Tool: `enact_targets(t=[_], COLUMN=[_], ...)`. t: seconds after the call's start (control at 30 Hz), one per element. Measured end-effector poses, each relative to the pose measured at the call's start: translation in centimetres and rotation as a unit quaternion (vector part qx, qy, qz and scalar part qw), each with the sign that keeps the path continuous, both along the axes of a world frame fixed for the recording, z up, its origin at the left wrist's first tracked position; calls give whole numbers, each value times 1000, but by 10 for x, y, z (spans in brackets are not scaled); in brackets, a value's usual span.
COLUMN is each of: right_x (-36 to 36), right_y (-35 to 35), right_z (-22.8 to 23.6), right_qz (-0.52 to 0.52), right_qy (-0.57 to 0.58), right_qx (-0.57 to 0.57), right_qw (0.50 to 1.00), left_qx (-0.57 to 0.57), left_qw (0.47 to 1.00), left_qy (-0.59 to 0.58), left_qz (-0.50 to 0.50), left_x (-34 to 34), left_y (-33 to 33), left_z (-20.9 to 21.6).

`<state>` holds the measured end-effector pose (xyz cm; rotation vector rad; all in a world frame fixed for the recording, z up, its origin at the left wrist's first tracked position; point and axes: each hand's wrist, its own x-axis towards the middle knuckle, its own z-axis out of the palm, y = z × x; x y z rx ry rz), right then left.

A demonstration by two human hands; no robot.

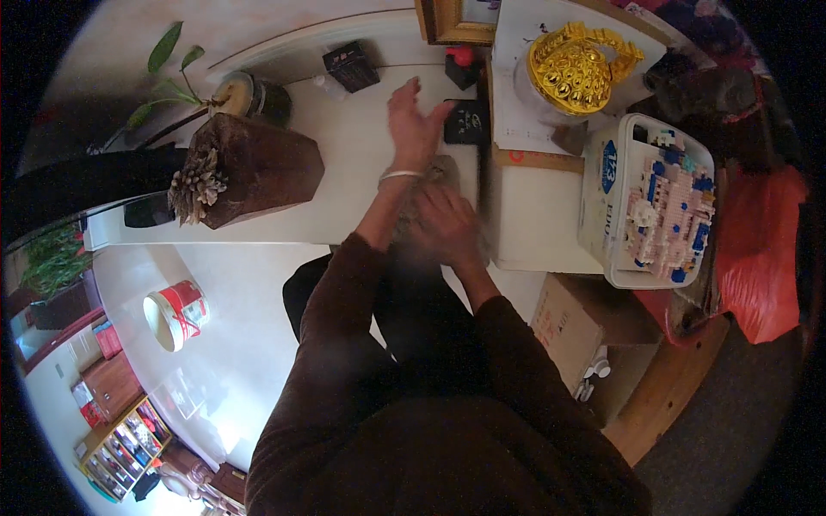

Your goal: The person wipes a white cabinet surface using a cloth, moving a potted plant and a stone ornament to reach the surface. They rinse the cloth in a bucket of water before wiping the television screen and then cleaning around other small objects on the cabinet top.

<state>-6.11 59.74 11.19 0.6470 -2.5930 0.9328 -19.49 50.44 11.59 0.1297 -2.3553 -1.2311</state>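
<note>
My left hand (414, 125) is over the white ledge (361, 185), its fingers stretched out and nothing in it. A pale bracelet (402, 175) circles that wrist. Close to its thumb lies a flat black box (467, 122) with light print. Nearer to me, my right hand (447, 225) presses down on a greyish-green cloth (443, 168), which bunches out on both sides of it. Blur softens the right hand's fingers, and they partly cover the cloth.
Left stands a brown angular pot (271, 163); behind it, a leafy plant (165, 50). A dark box (351, 67) stands at the back. Right are a golden lidded basket (572, 69) and a white tub of building bricks (611, 206). A cardboard box (564, 335) and bucket (176, 315) sit lower.
</note>
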Motion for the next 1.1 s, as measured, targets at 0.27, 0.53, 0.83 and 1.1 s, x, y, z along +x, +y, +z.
enact_targets(t=[0.27,0.53,0.83,1.1], right_x=[4,4,1,2], right_y=[-7,-2,-5,0], right_z=[-1,5,5,-4], right_qz=[38,-11,5,36], right_qy=[-87,-13,2,-83], right_qx=[59,15,-43,21], right_qw=[994,1000,999,996], left_qx=[23,37,-28,-56], left_qw=[997,998,989,994], left_qy=[-68,41,-37,-12], left_qz=[-13,36,141,95], left_x=[-59,-2,38,84], left_y=[27,-31,-107,-50], left_z=[-7,1,4,19])
